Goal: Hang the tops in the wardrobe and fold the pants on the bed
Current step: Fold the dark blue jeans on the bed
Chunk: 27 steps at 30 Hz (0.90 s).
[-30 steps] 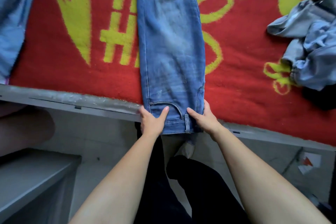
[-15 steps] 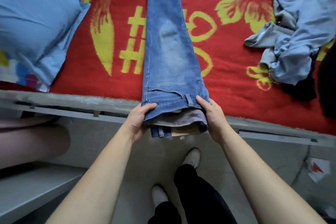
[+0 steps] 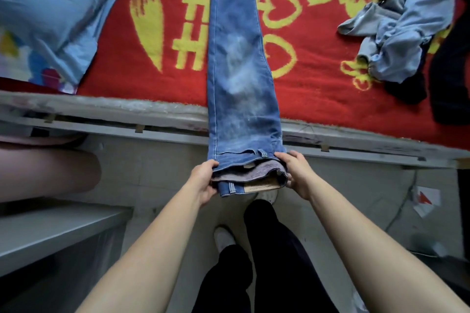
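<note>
A pair of blue jeans (image 3: 239,63), folded lengthwise leg on leg, lies stretched out across the red blanket (image 3: 318,99) on the bed. Its waist end hangs past the bed's near edge, lifted off it. My left hand (image 3: 203,180) grips the left side of the waistband. My right hand (image 3: 295,173) grips the right side. The striped inner lining and a tan leather label show between my hands. A crumpled light-blue garment (image 3: 399,28) lies on the blanket at the right.
A blue pillow (image 3: 48,12) lies at the bed's left end. Dark clothing (image 3: 447,76) sits at the far right edge. The grey bed frame (image 3: 106,119) runs across below the blanket. A grey step or bench (image 3: 56,231) stands at lower left. My legs and shoes are on the floor below.
Both hands have drawn the jeans' waist end back off the bed edge toward me and raised it, exposing the inner lining. The view has pulled back to show the pillow.
</note>
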Each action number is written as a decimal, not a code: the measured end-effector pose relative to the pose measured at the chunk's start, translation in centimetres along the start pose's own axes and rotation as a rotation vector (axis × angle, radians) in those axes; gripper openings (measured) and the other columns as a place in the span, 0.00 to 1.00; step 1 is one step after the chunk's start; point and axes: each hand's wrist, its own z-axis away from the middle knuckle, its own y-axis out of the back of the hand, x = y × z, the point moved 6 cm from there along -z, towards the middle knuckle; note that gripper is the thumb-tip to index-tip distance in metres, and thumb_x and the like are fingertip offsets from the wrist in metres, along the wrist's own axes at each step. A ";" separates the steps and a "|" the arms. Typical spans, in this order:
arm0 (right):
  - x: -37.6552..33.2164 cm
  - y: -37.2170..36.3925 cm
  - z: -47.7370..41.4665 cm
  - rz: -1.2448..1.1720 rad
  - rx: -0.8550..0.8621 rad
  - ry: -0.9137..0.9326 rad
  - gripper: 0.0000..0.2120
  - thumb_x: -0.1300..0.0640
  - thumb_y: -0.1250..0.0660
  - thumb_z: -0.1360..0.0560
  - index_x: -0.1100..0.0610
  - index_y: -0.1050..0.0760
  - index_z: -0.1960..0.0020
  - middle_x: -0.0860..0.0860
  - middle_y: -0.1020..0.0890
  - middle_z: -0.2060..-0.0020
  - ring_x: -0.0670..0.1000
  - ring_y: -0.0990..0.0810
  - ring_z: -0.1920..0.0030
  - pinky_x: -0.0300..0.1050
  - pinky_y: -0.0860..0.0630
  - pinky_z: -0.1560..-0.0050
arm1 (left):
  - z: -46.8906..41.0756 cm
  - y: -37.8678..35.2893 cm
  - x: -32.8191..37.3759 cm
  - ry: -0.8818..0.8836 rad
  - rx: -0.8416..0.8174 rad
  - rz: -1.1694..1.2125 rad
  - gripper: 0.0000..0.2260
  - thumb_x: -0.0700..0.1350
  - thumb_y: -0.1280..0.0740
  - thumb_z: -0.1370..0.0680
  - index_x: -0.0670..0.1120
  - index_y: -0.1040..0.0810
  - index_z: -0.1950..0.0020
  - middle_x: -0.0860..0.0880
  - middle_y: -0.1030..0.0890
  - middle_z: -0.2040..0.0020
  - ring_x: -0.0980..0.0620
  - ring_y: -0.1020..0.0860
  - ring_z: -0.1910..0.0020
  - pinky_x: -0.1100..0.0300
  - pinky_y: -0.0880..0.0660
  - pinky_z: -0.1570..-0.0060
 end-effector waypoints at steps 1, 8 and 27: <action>-0.9 -0.2 0.0 -0.016 -0.010 0.018 0.25 0.50 0.30 0.23 0.45 0.35 0.30 0.49 0.19 0.43 0.50 0.16 0.56 0.45 0.21 0.61 | -0.1 -0.3 1.0 -0.040 -0.011 -0.007 0.18 0.39 0.39 0.19 0.39 0.30 0.29 0.39 0.20 0.39 0.41 0.19 0.48 0.45 0.20 0.51; -11.8 -4.0 -2.9 -0.286 -0.148 0.020 0.11 0.46 0.36 0.20 0.52 0.25 0.45 0.55 0.18 0.54 0.51 0.16 0.59 0.43 0.19 0.65 | -2.6 -4.6 12.1 -0.195 -0.238 0.140 0.16 0.59 0.45 0.17 0.52 0.22 0.43 0.44 0.15 0.50 0.47 0.16 0.51 0.49 0.18 0.54; -11.5 -7.8 -14.5 2.023 0.031 0.846 0.68 0.29 0.27 0.38 0.61 0.64 0.20 0.63 0.63 0.21 0.67 0.67 0.22 0.67 0.54 0.23 | -16.3 -9.4 12.4 -0.593 0.076 -1.996 0.65 0.70 0.25 0.39 0.51 0.67 0.21 0.48 0.70 0.21 0.42 0.69 0.23 0.33 0.50 0.26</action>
